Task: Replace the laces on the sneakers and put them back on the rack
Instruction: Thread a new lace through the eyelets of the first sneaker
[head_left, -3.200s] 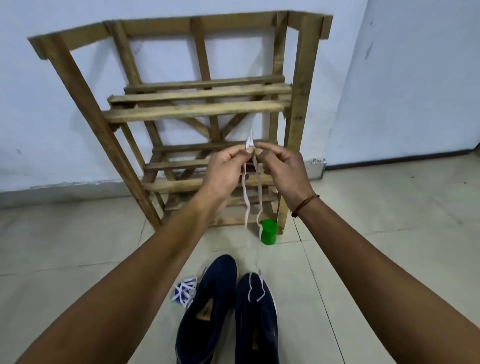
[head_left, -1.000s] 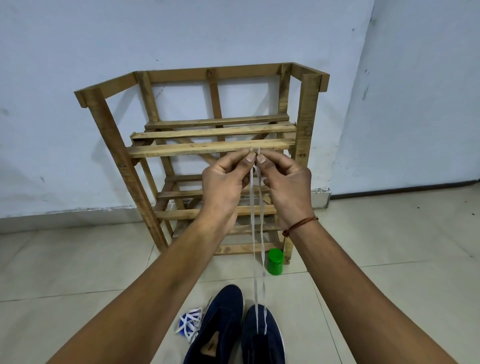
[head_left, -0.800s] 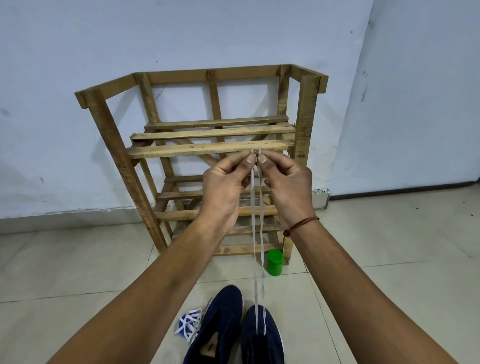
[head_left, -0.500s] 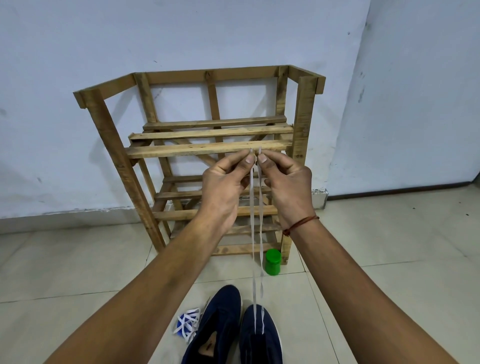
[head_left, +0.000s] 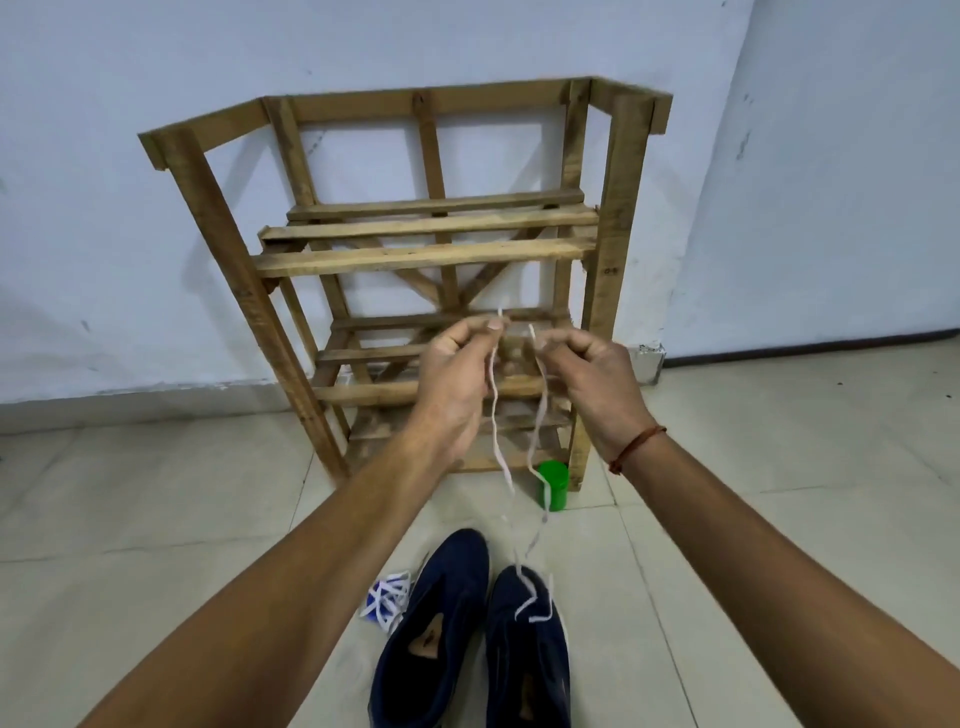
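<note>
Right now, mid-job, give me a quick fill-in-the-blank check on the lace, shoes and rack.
The left hand and right hand each pinch one end of the ___ lace.
It runs down to the ___ sneaker of the pair.
A ___ container stands beside the rack.
Missing words: white; right; green.

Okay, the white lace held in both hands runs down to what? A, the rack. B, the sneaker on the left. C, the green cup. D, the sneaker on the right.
D: both strands of the white lace, pinched by the left hand and right hand, lead into the right sneaker.
</note>
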